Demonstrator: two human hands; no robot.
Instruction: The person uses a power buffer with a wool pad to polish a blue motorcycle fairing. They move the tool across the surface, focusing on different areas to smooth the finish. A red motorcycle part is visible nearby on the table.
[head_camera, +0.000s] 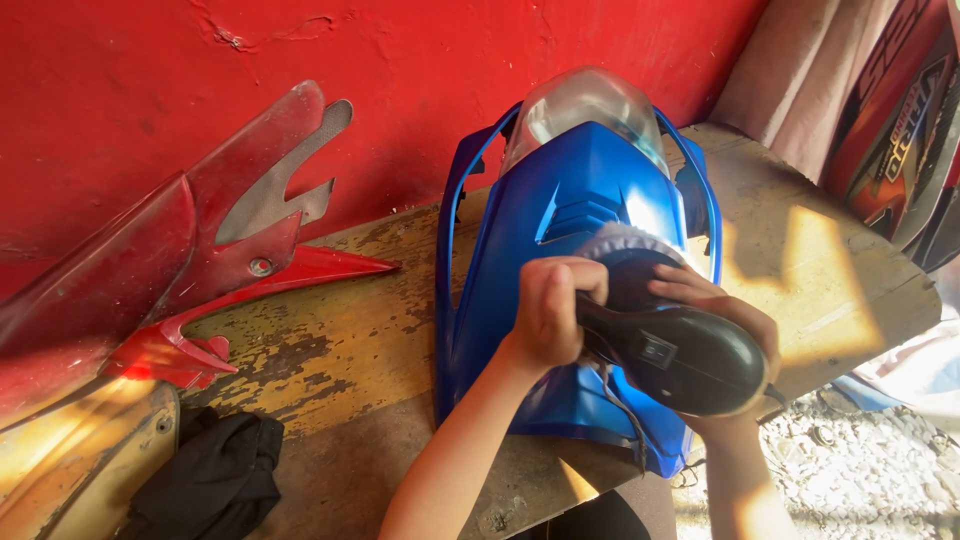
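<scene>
Polisher in black, a rounded handheld power tool with a small switch on its top, sits in both our hands over the lower middle of a blue motorcycle front fairing. Our left hand wraps the narrow neck of the tool, its grip pressed tight around the body, thumb and fingers curled over the front. Our right hand cups the broad rear from the far side and underneath, fingers closed around the housing, with the fingertips showing at the top edge. A grey cloth-covered pad at the tool's front end lies against the blue surface. The fairing rests nose-away from us on a worn wooden tabletop with flaking yellow paint, and carries a clear headlight lens at its far end. To the left, a red fairing panel leans against the red wall, its lower tip lying on the tabletop. A black rag lies crumpled at the lower left, just beside a pale yellow panel. We see gravel ground at the lower right.
</scene>
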